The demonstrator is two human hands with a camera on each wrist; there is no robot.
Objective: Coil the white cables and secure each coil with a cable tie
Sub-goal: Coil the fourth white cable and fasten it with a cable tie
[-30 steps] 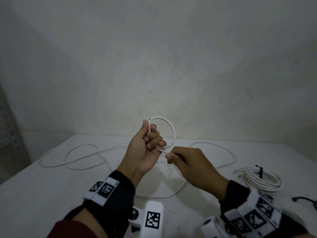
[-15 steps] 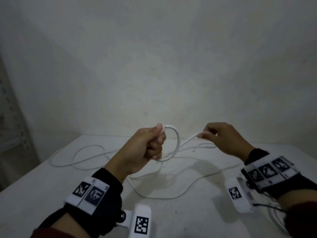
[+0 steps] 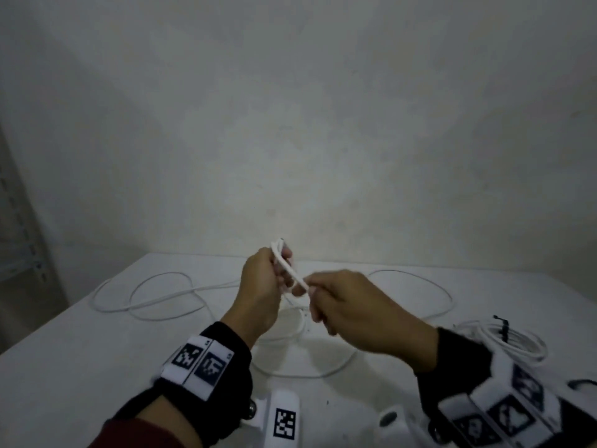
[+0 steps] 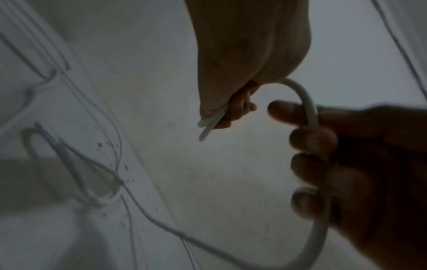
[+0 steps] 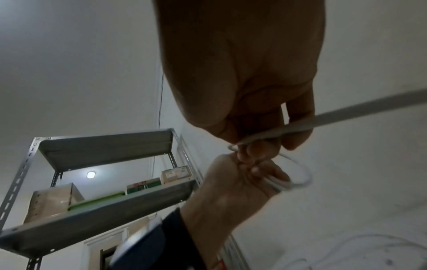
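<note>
A white cable (image 3: 292, 275) is held up above the white table (image 3: 80, 357). My left hand (image 3: 280, 270) grips a small coil of it (image 5: 300, 175), whose turns show between the fingers (image 4: 241, 107). My right hand (image 3: 310, 294) is right beside the left one and pinches the running strand (image 4: 308, 102), its fingers (image 4: 312, 140) curled round it. From there the cable drops in a curve (image 4: 316, 243) to the table, where the loose length (image 3: 155, 300) lies in wide loops on both sides. How many turns the coil has is hidden by the hands.
A finished white coil (image 3: 517, 345) with a black cable tie (image 3: 502, 324) lies at the table's right. Another black tie (image 3: 581, 383) lies near the right edge. A metal shelf rack (image 5: 110, 201) with boxes stands to the left. A wall is close behind.
Half a second ago my right hand was stretched out to the right with the strand; it has now swung back to the left hand, bringing the cable in. The left hand stayed raised.
</note>
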